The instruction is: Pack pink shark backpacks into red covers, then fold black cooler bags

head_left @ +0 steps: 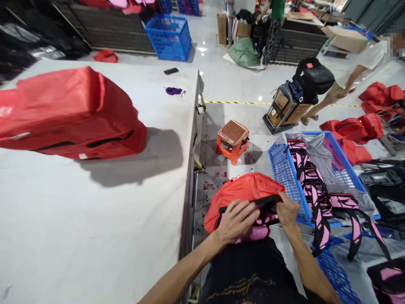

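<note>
A red fabric bag [249, 185] with a black edge is held in front of my body. Pink and black material [253, 232] shows in its opening. My right hand [287, 209] pinches the black edge at the bag's right end. My left hand [237, 219] lies over the near edge on the left, its fingers bent across the black trim and the pink part; what its thumb does is hidden. To the left, a stack of red bags [69, 114] rests on the white table [95, 236].
An orange stool [233, 137] stands on the floor ahead. On my right, a blue crate [341, 156] holds pink and black straps [313, 181]. Small scraps lie beside the table. Further off are a loaded trolley [284, 105], a person [357, 76] and another blue crate [169, 38].
</note>
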`<state>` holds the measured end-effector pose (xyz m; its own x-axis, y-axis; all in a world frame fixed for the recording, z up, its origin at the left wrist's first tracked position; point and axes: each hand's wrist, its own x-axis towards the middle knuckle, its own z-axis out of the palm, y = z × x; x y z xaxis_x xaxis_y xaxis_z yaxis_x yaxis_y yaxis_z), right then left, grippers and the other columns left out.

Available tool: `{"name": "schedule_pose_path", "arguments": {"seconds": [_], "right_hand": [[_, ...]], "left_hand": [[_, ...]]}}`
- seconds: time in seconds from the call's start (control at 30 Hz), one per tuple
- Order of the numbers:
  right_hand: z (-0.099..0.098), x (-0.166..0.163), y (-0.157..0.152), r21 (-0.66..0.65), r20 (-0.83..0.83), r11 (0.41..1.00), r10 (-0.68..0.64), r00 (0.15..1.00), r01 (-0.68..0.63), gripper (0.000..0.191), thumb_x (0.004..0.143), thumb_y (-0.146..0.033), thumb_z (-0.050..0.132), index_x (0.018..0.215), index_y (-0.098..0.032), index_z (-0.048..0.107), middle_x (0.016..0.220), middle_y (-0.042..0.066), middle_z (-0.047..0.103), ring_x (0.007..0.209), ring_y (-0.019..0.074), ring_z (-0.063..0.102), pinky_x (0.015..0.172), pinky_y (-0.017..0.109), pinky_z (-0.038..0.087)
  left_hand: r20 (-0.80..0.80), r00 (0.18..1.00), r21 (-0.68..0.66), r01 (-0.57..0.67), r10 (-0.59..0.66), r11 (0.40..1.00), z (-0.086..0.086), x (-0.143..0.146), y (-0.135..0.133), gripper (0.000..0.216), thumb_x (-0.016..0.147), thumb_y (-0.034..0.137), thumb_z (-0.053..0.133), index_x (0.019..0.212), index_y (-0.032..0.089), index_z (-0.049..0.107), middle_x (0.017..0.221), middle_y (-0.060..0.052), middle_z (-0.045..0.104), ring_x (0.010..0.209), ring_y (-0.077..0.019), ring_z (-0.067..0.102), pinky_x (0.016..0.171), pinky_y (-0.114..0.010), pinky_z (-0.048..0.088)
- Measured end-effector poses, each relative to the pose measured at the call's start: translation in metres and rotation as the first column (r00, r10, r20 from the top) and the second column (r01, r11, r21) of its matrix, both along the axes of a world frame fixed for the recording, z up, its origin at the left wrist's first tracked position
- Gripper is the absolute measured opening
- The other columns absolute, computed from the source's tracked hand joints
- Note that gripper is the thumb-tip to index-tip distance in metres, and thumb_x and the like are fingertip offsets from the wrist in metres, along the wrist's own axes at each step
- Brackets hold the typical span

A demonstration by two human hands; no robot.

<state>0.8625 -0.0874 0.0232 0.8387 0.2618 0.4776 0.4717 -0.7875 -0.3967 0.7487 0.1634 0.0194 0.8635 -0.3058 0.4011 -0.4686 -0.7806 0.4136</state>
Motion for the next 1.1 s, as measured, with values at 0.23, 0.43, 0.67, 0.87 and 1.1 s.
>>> {"name": "schedule_pose_path", "arguments": {"seconds": [0.23,0.43,0.67,0.87,1.1], "right_hand": [[0.011,0.042,0.007,0.014,-0.1,0.981,0.196,0.976,-0.195,0.029,0.105,-0.017,0.054,0.103,-0.022,0.082,0.083,0.005,0.081,0.071,0.0204,0.076,0.071,0.029,0.055],[0.012,0.143,0.035,0.129,-0.59,0.942,0.323,0.74,-0.308,0.049,0.104,-0.055,0.068,0.07,-0.02,0.071,0.06,0.0,0.062,0.059,0.0166,0.057,0.059,0.028,0.037],[-0.062,0.228,0.093,0.244,-0.936,0.97,0.235,0.261,0.001,0.078,0.06,-0.098,0.075,0.055,-0.025,0.047,0.053,-0.005,0.035,0.056,0.012,0.033,0.051,0.028,0.021],[-0.076,0.229,0.111,0.303,-0.902,0.953,0.281,0.328,0.018,0.086,0.062,-0.108,0.062,0.055,-0.026,0.037,0.056,-0.004,0.032,0.06,0.0128,0.033,0.053,0.029,0.024],[-0.085,0.22,0.089,0.349,-0.794,0.936,0.325,0.513,-0.053,0.079,0.083,-0.097,0.059,0.061,-0.025,0.034,0.061,-0.004,0.029,0.065,0.013,0.03,0.055,0.03,0.022]], "left_hand": [[-0.026,0.989,-0.211,-0.148,0.145,0.966,-0.037,0.098,0.01,0.078,0.099,0.041,0.051,0.172,0.015,0.045,0.159,-0.022,0.065,0.154,-0.0365,0.057,0.131,-0.057,0.041],[-0.443,0.889,-0.425,-0.321,0.115,0.846,-0.035,0.152,0.044,0.042,0.092,0.041,0.057,0.118,0.019,0.081,0.096,-0.009,0.082,0.08,-0.0241,0.073,0.083,-0.035,0.057],[-0.873,0.476,-0.465,-0.744,-0.108,0.48,-0.033,0.224,0.048,0.053,0.082,0.068,0.07,0.063,0.02,0.058,0.058,0.001,0.054,0.057,-0.0139,0.044,0.059,-0.029,0.034],[-0.929,0.364,-0.358,-0.83,-0.069,0.429,-0.026,0.214,0.047,0.056,0.081,0.073,0.074,0.069,0.019,0.066,0.06,-0.001,0.059,0.057,-0.0155,0.049,0.058,-0.029,0.035],[-0.814,0.569,-0.44,-0.736,0.117,0.515,-0.005,0.18,0.026,0.063,0.093,0.078,0.066,0.072,0.018,0.062,0.067,0.002,0.052,0.068,-0.0147,0.041,0.062,-0.028,0.029]]}}
